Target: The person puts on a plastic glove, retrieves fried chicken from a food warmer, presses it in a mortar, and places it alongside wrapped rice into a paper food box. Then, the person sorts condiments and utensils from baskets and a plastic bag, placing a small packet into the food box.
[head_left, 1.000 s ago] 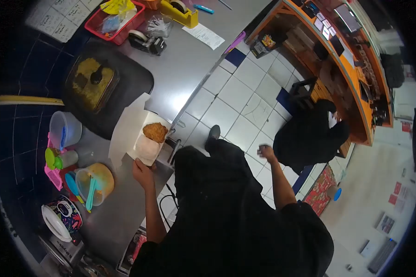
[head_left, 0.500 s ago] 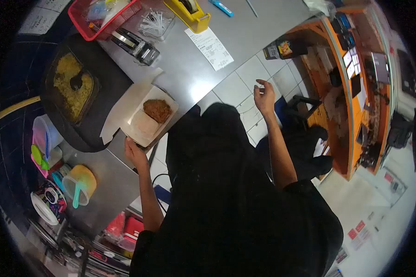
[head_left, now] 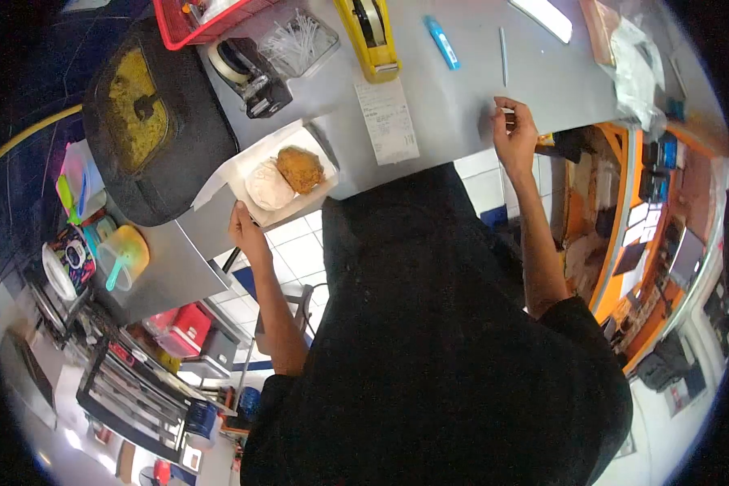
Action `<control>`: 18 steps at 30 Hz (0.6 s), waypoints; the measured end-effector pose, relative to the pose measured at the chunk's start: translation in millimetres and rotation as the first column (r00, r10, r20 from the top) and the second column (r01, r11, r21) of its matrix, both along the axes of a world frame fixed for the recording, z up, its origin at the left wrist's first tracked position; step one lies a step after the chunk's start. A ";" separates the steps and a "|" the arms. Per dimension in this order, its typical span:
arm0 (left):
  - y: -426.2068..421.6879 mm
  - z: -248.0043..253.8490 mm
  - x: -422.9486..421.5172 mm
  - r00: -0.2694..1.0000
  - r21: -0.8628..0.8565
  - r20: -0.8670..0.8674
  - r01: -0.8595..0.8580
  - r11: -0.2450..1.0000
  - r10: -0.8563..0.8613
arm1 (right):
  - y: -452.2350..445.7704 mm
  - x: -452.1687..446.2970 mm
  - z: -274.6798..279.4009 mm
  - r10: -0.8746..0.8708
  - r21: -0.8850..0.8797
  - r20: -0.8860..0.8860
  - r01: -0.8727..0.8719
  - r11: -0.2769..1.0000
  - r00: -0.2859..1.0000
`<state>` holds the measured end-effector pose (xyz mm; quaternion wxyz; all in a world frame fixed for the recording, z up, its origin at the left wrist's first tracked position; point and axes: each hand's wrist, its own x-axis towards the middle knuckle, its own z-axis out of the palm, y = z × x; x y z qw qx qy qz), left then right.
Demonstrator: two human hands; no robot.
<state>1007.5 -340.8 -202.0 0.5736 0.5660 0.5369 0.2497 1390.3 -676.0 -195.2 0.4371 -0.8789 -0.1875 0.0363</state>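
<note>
Box (head_left: 304, 209): here it is, at the front edge of the counter (head_left: 454, 113), lid flap (head_left: 211, 188) swung open toward the black tub (head_left: 194, 138). Whether the counter bears any of its weight, I can't tell.
Food: a browned, crusty piece (head_left: 301, 169) nestles beside a pale round lump (head_left: 269, 185), both inside the walls.
Left hand (head_left: 251, 236): closed on the box's near corner, fingertips pinching the card; the grip under it is out of sight.
Good hold: level is the word here, I'd say! Firm fingers, but no crushing that thin wall, and some support under the lump, since one corner alone could let the box tip.
Right hand (head_left: 514, 139): half open over the counter's edge, fingers loosely bent, nothing plainly in them; the thin stick (head_left: 505, 58) lies just beyond.
Receipt (head_left: 390, 123): flat on the counter, between box and right hand, best kept clear of grease.
</note>
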 end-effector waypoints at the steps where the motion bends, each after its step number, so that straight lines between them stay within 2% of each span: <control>1: -6.0 -0.5 7.8 0.994 -0.049 0.049 -0.097 0.994 0.100 | 2.9 7.1 0.3 0.037 0.009 0.022 -0.037 0.999 0.999; 4: -14.0 -5.0 21.7 0.995 0.023 -0.033 -0.090 0.996 0.091 | 9.1 30.0 5.1 0.047 -0.045 -0.070 -0.050 0.998 0.996; 5: -15.9 -6.3 24.7 0.995 0.016 -0.043 -0.086 0.996 0.087 | 7.0 36.0 -5.6 0.068 0.016 -0.025 -0.068 0.998 0.997; 12: -17.5 -8.0 37.3 0.995 0.017 -0.084 -0.053 0.998 0.054 | 18.8 27.7 -1.0 0.080 0.003 -0.154 -0.080 0.997 0.985; 18: -21.7 8.8 53.2 0.987 0.037 -0.001 -0.160 0.986 0.160 | 19.4 8.1 -9.1 0.095 -0.002 -0.190 -0.097 0.995 0.977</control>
